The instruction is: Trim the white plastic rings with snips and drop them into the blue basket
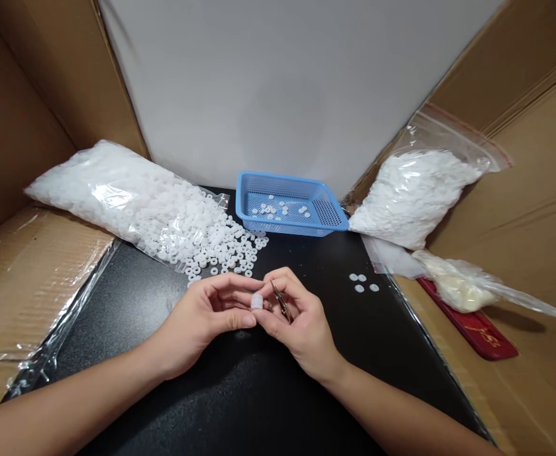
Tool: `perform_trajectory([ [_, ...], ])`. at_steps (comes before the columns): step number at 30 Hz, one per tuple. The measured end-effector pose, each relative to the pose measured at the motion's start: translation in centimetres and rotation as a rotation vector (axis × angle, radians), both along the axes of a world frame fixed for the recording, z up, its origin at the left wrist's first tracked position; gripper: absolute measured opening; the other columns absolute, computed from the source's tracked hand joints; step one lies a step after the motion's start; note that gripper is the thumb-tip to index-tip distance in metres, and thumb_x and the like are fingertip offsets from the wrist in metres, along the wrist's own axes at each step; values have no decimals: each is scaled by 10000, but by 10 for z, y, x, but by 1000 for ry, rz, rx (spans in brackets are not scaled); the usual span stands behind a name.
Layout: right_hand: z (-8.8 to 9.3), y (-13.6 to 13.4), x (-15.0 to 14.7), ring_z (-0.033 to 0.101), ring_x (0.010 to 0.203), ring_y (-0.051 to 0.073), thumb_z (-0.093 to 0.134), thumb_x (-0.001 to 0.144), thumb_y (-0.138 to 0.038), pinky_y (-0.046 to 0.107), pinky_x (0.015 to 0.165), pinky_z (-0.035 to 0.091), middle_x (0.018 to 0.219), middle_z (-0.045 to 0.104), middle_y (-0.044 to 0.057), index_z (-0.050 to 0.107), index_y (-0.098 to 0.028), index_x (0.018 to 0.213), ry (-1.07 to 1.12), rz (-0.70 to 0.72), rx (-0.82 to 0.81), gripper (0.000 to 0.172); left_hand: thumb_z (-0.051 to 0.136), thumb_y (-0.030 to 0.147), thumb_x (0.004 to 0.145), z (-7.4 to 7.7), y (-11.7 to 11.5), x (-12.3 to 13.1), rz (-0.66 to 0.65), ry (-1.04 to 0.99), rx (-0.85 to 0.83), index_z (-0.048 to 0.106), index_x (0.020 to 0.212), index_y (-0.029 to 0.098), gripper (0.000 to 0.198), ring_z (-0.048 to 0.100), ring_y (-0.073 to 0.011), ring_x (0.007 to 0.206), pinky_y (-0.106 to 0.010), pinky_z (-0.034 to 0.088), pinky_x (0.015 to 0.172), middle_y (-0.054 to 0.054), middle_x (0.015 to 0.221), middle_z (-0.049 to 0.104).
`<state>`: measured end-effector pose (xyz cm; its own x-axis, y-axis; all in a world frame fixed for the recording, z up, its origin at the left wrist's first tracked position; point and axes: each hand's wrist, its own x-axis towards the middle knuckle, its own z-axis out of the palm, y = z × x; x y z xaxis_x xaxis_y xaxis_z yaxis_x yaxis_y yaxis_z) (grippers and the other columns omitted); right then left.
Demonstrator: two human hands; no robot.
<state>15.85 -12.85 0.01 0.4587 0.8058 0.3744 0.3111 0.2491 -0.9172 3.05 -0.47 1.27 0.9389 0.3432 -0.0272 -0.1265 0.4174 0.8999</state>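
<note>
A short stack of white plastic washers (256,301) is held between my two hands, above the black table. My left hand (211,310) curls around its left side, with the thumb just below the stack and the fingers reaching behind it. My right hand (301,316) has its thumb and forefinger tips against the stack's right side. Slim dark metal tweezers (282,303) are tucked in the same right hand, pointing up and to the left. Part of the tweezers and some fingertips are hidden.
A clear bag of white washers (130,202) spills loose washers (233,250) at the left. At the back, a blue basket (337,218) contains several. Several flat white discs (361,283) lie right, near a white-filled bag (411,196), a smaller bag (468,288) and a red object (491,342).
</note>
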Motion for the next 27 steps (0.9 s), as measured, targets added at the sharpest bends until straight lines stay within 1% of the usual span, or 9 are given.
perform_trajectory([
  [3,1,0,0,349,550,52,749,828,-298,193,432,301,896,482,6,626,-184,856,-4,-41,1,171,891,185,720,0,-1,1,68,20,50,804,928,171,226,740,-166,824,-241,563,800,-56,895,808],
  [5,1,-1,0,354,543,48,730,836,-266,188,428,307,893,486,7,634,-183,859,-34,-48,16,130,906,183,693,0,-2,2,119,33,59,810,864,170,197,741,-170,816,-248,571,804,-53,893,810],
  [8,0,-3,-1,471,566,57,694,842,-213,177,453,383,911,538,5,607,-205,958,-37,-27,4,146,913,189,687,0,-4,2,136,43,61,809,839,164,186,745,-175,826,-240,576,803,-62,896,811],
  [10,0,-5,0,609,668,92,685,851,-198,185,552,501,941,599,4,556,-230,1075,-11,7,-3,260,903,220,719,1,-4,1,116,51,40,807,866,157,187,742,-153,801,-202,571,774,-65,869,808],
  [12,0,-8,2,685,817,137,670,890,-222,230,691,580,990,648,18,531,-242,1167,-52,17,20,311,894,247,746,2,-4,1,94,54,-21,801,888,160,191,736,-123,766,-163,566,746,-57,830,803],
  [15,3,-11,7,685,891,155,595,985,-250,262,755,588,1028,670,38,596,-237,1211,-278,-73,67,226,894,248,752,6,-3,0,87,58,-121,788,885,165,189,744,-113,772,-152,577,754,-47,815,802],
  [20,11,-13,11,678,845,157,612,983,-118,270,737,574,975,703,48,644,-214,1259,-684,-142,169,294,896,253,752,8,-2,-1,94,71,-131,781,867,148,194,737,-104,751,-140,578,746,-40,771,789],
  [22,12,-14,11,690,868,173,610,973,-73,291,759,580,985,722,67,642,-195,1277,-793,-143,200,329,906,259,736,7,-1,-2,108,79,-121,780,862,146,211,735,-105,738,-142,580,742,-43,770,791],
  [27,10,-17,11,684,816,169,621,962,-48,286,691,568,937,719,75,657,-156,1280,-943,-206,220,338,892,266,756,3,1,-1,121,74,-62,772,863,141,204,740,-107,739,-140,575,741,-50,781,794],
])
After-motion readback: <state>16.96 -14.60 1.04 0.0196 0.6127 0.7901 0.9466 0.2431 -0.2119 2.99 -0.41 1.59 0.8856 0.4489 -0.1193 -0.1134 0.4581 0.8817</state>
